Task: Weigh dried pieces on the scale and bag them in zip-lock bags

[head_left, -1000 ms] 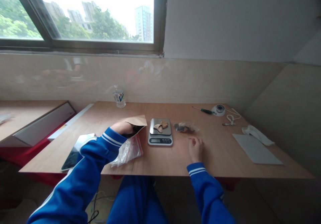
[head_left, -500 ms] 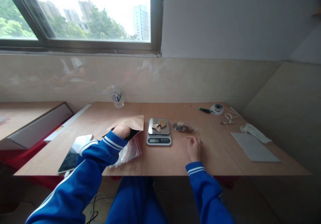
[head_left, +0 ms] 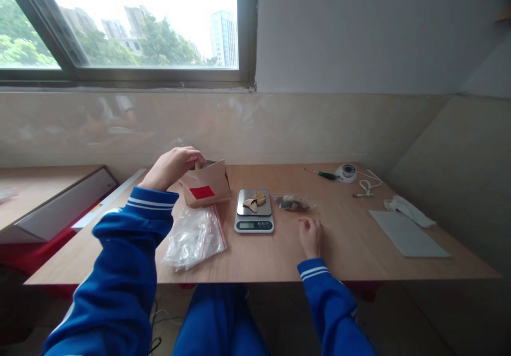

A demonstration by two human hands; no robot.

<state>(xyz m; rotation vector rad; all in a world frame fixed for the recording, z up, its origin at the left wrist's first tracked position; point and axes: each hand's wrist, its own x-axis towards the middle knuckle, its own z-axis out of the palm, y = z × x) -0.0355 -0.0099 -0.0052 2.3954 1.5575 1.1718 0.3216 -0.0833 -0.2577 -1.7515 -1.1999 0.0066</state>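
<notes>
My left hand is at the mouth of a brown paper bag with a red label, which stands upright. Its fingers are pinched together over the bag's top edge, and what they hold is hidden. To the right is a kitchen scale bearing several dried tan slices. A clear bag of dark and pale dried pieces lies right of the scale. Just in front of it, my right hand rests on the table, fingers curled with nothing seen in them.
Clear zip bags lie in front of the paper bag. At the back right are a green-handled screwdriver and a white dome camera with its cable. A white board and a white cloth lie on the right.
My left hand has come up out of the paper bag to its mouth. The bag has gone from tilted to upright, showing its red label. My right hand has stayed put.
</notes>
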